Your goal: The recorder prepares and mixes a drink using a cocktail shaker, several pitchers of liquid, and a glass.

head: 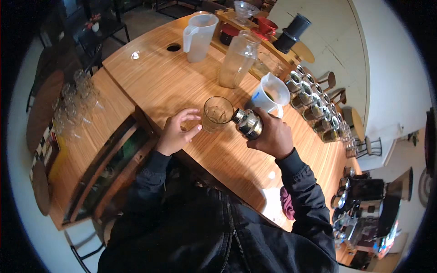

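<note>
My right hand (275,134) grips a metal cocktail shaker (250,127), tilted so its narrow top points left at the rim of a clear drinking glass (212,125). Ice appears to lie in the glass; whether any liquid is flowing into it I cannot tell. Just left of the glass, my left hand (179,131) is held with thumb and fingers apart and nothing between them. Behind the shaker stands a translucent plastic measuring jug (277,89) with dark liquid in it.
A glass pitcher (235,65) and a frosted plastic pitcher (201,41) stand farther back on the wooden counter (153,82). Lidded glass jars (315,109) line the right edge. Clear glasses (76,102) sit at left. A maroon cloth (287,203) lies near my right forearm.
</note>
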`<state>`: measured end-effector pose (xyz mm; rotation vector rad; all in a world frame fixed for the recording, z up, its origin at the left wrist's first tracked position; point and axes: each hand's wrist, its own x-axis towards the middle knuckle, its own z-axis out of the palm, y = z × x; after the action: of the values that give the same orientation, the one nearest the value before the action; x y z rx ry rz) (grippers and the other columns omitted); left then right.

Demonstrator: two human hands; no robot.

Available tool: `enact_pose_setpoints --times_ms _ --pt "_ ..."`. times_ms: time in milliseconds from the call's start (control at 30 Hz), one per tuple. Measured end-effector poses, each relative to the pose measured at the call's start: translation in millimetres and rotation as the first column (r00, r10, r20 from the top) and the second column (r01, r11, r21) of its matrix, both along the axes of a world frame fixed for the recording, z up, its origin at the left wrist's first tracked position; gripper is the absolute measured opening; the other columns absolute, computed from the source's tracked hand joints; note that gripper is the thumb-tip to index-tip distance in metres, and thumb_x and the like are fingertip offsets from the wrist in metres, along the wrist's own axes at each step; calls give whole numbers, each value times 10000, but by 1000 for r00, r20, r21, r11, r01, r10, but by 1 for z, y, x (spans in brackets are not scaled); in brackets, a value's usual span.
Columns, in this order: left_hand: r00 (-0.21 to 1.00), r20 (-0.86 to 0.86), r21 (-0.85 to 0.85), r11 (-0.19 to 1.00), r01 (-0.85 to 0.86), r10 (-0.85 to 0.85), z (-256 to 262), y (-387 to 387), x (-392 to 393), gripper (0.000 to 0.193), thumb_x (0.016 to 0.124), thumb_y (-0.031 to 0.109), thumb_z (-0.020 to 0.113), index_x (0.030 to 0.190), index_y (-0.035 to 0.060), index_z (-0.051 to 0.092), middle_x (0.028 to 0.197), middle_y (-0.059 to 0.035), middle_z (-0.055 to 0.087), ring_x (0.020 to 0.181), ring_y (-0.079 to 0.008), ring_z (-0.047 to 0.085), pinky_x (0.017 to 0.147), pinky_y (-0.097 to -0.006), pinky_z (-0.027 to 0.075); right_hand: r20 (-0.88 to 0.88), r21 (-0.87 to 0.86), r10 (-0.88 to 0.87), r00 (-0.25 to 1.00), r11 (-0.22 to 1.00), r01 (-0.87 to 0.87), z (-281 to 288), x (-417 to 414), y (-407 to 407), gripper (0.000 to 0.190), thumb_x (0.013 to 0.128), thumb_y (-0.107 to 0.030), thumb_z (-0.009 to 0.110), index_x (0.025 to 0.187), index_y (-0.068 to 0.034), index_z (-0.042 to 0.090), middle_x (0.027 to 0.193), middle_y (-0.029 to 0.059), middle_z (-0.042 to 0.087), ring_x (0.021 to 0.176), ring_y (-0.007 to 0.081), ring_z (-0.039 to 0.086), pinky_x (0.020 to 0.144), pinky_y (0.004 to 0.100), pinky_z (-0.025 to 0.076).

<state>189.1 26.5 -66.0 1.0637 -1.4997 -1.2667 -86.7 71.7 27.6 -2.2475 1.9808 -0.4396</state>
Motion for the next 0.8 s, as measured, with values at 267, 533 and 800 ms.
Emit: enact_pose_setpoints --times_ms 267,533,800 --pt "998 -62 63 998 9 -5 -42 -2 30 364 901 86 670 1245 15 573 1160 -123 673 839 -134 679 523 -242 543 -339 76 116 934 993 -96 37 25 -25 705 528 -265 765 1213 -175 624 931 122 695 796 361 689 658 458 563" --pt "993 -99 256 966 -41 68 -69 -18 66 232 941 147 650 1124 7 620 1025 -93 667 810 -106 655 531 -247 555 -566 73 118 816 993 -92 47 40 -39 711 565 -169 766 1253 -246 602 1073 41 653 1007 269 656 911 616 446" --pt "999 12 15 999 -36 36 -72 -63 69 168 874 137 715 987 24 662 882 -46 688 756 -110 655 605 -250 507 -716 -49 87 693 984 -174 36 54 -40 730 662 -20 702 1316 -315 572 1234 8 560 1203 226 529 1018 791 244"
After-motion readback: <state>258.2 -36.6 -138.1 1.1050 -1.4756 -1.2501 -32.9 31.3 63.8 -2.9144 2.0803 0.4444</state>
